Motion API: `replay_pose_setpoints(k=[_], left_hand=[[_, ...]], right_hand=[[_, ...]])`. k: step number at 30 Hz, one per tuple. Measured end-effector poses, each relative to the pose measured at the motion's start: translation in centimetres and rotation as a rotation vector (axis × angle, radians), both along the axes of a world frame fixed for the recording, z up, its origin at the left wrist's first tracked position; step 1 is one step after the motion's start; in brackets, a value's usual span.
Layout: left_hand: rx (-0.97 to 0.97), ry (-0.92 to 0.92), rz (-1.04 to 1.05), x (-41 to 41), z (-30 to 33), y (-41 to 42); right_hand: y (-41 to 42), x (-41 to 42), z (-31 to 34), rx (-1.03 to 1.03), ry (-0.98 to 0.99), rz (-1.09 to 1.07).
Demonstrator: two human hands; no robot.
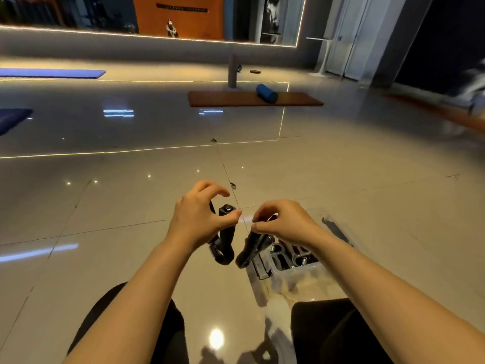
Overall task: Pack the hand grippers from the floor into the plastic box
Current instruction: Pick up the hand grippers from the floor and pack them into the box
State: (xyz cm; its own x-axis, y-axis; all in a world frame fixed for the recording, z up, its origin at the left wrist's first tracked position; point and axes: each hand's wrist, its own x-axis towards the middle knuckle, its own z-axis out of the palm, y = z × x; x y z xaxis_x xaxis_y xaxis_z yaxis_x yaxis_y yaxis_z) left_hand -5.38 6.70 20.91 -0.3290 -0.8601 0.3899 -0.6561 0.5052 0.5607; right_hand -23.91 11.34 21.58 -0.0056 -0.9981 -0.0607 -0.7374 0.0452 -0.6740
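Observation:
My left hand [199,216] is curled over a black hand gripper [226,240] that stands up from the floor. Its lower fingers seem to hold one handle, though the palm hides the contact, and its index finger and thumb are apart. My right hand [284,223] pinches the top of a second black hand gripper [253,249], which hangs tilted at the left rim of the clear plastic box [296,275]. Several hand grippers [288,254] lie inside the box. The box stands on the floor in front of my right knee.
Glossy floor tiles [131,206] spread all around. My knees in dark trousers [328,329] frame the bottom of the view. Far ahead lie a brown mat [236,99] with a blue roller [266,93], a grey post [232,72] and blue mats [49,73] at the left.

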Motion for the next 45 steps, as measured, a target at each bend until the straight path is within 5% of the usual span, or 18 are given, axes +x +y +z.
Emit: replay_pose_setpoints(k=[11,18,27,45], left_hand=[[-0.022,-0.300,-0.355,-12.4,-1.5,0.2],[0.028,-0.360,-0.409,-17.8,-3.1,-0.3],[0.026,-0.466,-0.336,-17.7,-2.9,0.6],[0.213,-0.232,0.198,-19.8,-3.2,8.9]], right_hand=[[7.2,-14.9,-3.6,-0.015,0.046,-0.467],[5.2,-17.8,-3.1,0.197,0.282,-0.147],[1.0,-16.8,-3.4,0.147,0.326,0.136],[1.7,-23.3,-2.4,0.078,0.365,0.454]])
